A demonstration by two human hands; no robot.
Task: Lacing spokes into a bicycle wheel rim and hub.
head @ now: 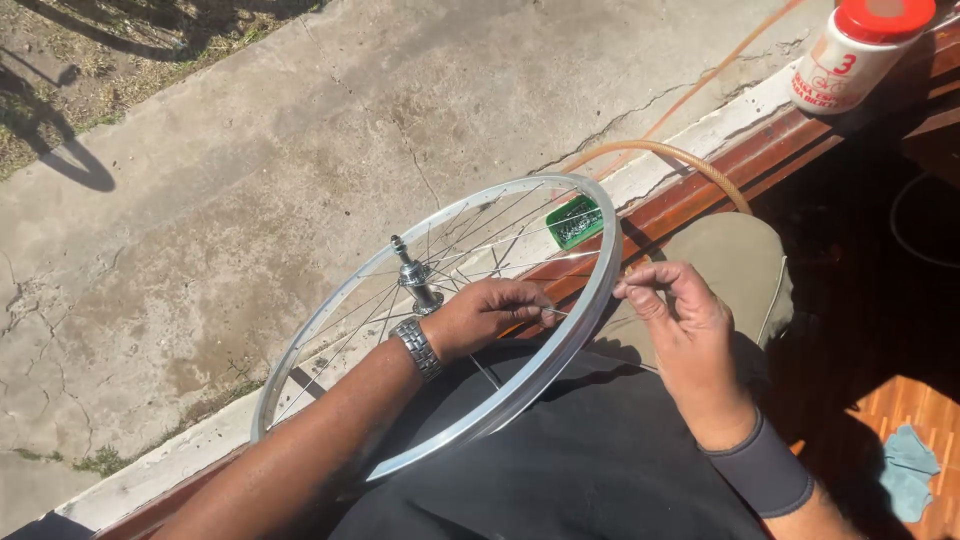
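Across my lap: a silver bicycle wheel rim point(560, 350), smooth polished metal, round, lying tilted over my dark trousers, its far edge above the concrete ledge.
Hub: a shiny metal hub point(418, 285) at the wheel's middle, its threaded axle end pointing up and away from me.
Spokes: thin, straight steel wires point(350, 330) running from hub to rim, several crossing one another.
My left hand point(490, 315): reached inside the rim, fingers pinched shut on a single spoke near the rim's inner wall; a linked metal wristwatch point(418, 348) sits on that wrist.
My right hand point(680, 320): just outside the rim, fingertips closed on something small at the rim's outer edge; I cannot tell what it is. A dark grey wrist band point(765, 468) wraps that forearm.
In the way: the rim passes between my two hands, and my left forearm covers the near spokes.
Around: a small green tray point(573, 221) of small metal parts, seen through the spokes on the ledge; a tan hose point(680, 155) curving over the reddish wooden edge; cracked grey concrete point(250, 180) beyond.
Package: a white cylindrical jar with a red lid point(860, 45) at the upper right, red printing on its side.
Cloth: a pale blue rag point(908, 470) on the orange floor at lower right.
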